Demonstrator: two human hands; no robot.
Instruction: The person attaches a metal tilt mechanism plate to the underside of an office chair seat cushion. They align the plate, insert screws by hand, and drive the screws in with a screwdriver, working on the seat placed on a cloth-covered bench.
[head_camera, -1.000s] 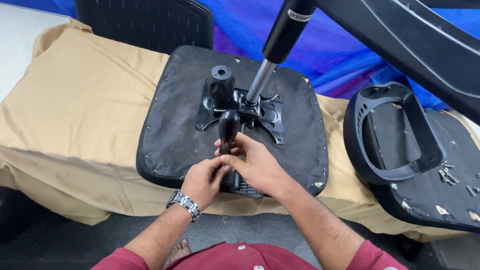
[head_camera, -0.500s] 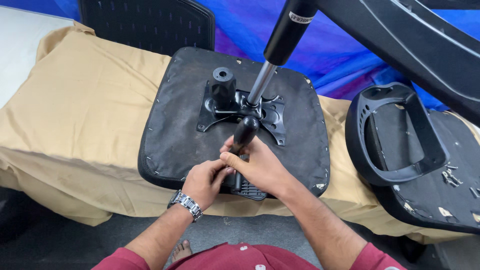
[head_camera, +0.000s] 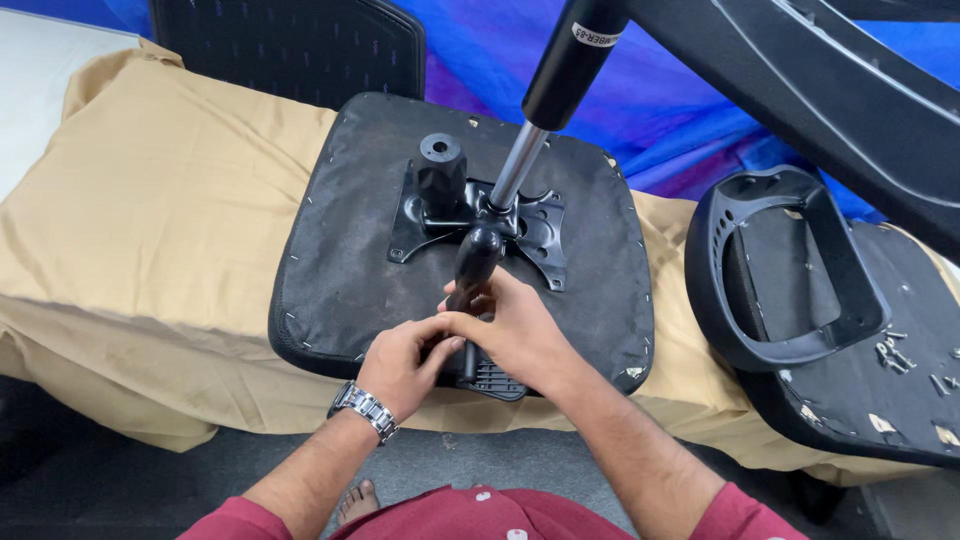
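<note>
From the head camera, your right hand (head_camera: 520, 330) comes in from the lower right, forearm angled up and leftward, fingers wrapped around the lower shaft of the black lever handle (head_camera: 472, 275). Your left hand (head_camera: 400, 365), with its wristwatch (head_camera: 365, 410), meets it from the lower left, fingertips pinching the same shaft just below your right-hand grip. The handle's long axis runs nearly straight away from you, its rounded knob end beyond your grip pointing at the metal mechanism plate (head_camera: 480, 215). That plate sits on the upturned chair seat (head_camera: 340, 260).
</note>
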